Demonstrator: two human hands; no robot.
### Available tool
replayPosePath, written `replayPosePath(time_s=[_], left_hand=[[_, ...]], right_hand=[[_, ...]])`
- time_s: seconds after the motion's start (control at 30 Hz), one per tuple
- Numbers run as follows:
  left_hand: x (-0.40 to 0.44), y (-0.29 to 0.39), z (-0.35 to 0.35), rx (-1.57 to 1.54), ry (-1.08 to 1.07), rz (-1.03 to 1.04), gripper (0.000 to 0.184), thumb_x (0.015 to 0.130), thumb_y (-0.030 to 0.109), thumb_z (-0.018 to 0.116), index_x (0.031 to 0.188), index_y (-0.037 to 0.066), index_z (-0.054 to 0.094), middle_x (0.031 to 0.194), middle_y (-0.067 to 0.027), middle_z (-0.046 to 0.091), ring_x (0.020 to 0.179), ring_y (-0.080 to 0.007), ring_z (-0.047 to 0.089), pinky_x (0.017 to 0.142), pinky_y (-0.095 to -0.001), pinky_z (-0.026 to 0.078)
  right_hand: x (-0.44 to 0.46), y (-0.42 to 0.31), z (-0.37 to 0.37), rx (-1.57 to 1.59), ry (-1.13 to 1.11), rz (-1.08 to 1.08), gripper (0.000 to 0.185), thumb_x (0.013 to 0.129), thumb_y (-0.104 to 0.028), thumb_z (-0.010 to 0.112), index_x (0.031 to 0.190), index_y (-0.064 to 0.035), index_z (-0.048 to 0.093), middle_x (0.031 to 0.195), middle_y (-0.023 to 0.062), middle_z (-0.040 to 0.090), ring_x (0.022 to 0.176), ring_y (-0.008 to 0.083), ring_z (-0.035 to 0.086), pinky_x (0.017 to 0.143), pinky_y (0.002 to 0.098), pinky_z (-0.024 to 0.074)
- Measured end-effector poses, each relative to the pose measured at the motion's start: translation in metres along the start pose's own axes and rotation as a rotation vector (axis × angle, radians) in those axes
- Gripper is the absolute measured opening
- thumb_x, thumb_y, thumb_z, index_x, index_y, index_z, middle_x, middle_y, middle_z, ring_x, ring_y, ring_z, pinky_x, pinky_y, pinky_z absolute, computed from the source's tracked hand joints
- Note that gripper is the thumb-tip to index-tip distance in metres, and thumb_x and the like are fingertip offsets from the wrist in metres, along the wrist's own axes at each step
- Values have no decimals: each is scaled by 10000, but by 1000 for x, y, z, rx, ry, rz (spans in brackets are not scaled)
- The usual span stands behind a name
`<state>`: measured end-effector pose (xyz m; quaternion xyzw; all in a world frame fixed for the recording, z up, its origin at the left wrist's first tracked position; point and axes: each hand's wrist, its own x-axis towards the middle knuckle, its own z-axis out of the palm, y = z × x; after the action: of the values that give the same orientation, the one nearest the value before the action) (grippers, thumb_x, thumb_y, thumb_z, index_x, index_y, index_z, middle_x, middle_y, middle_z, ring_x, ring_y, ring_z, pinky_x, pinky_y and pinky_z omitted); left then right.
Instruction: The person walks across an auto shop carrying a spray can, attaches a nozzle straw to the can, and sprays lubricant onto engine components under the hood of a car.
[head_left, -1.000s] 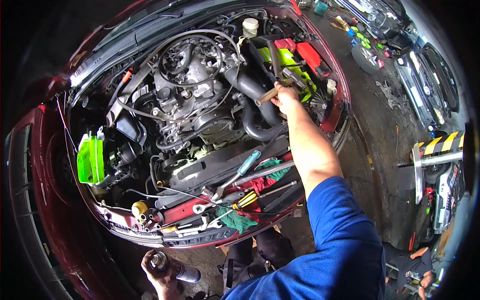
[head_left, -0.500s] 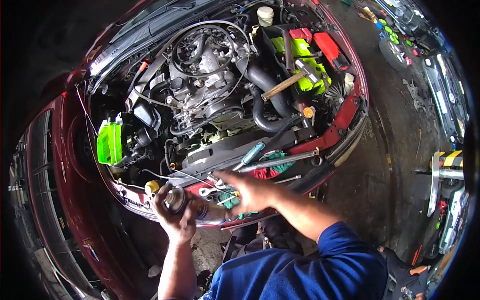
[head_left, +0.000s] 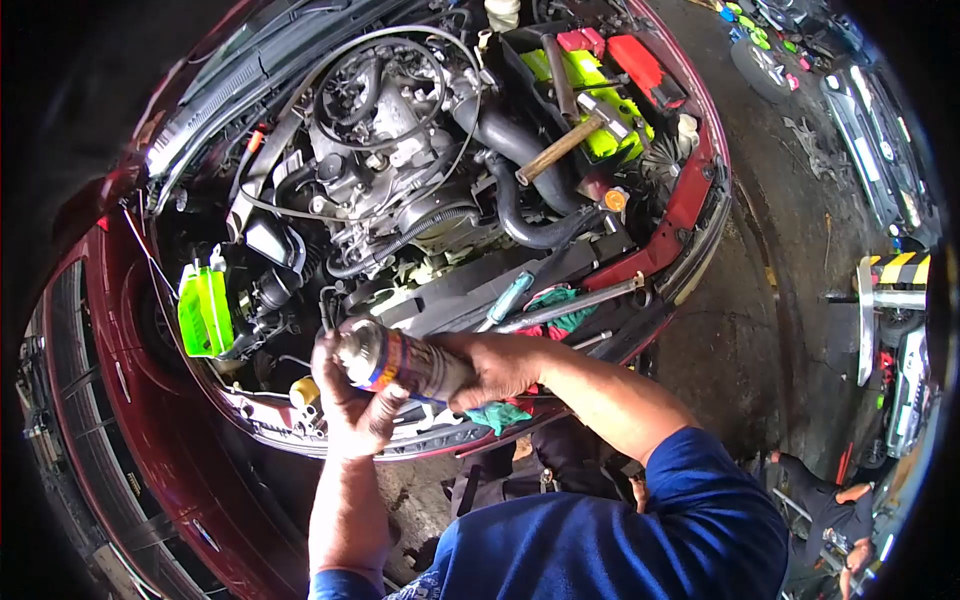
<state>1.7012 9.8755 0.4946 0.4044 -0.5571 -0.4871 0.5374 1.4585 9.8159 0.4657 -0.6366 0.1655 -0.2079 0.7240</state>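
Note:
A spray can (head_left: 412, 366) with a printed label lies tilted on its side between my two hands, above the front edge of the engine bay. My left hand (head_left: 352, 405) is closed around its domed top end. At the other end, my right hand (head_left: 497, 368) has its fingers wrapped round the base. Just beyond the right hand are a teal-handled screwdriver (head_left: 508, 300) and a long metal bar (head_left: 575, 303). Below the can, a green cloth (head_left: 498, 416) and part of a wrench show; the hands and can cover other tools there.
An engine (head_left: 400, 150) with hoses and a loose cable loop fills the open bay. A hammer (head_left: 570, 148) rests at the right, near a bright green cover and a red one (head_left: 645, 72). Another person (head_left: 835, 510) is at the lower right.
My right hand has moved in from above the tools onto the can's base. The can has come up and its label now shows. The whole view has shifted slightly.

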Motion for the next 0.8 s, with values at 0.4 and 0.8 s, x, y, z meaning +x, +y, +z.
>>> replayPosePath(time_s=[0.4,0.8], left_hand=[[119,-72,-47,812,-416,386,778,625,2,861,1288,190,499,1326,-258,465,1068,-416,610,843,-458,554],[154,-173,-27,623,-704,220,939,608,-25,879,1394,203,418,1299,-235,506,1062,-406,624,830,-417,553]], right_hand=[[-215,115,-204,-1114,1643,423,442,893,-289,713,1247,-51,596,1129,184,644,1060,367,620,964,432,485],[-235,154,-219,-1309,1421,599,474,905,-278,703,1314,-83,561,1335,173,516,1261,366,482,1079,443,390]])
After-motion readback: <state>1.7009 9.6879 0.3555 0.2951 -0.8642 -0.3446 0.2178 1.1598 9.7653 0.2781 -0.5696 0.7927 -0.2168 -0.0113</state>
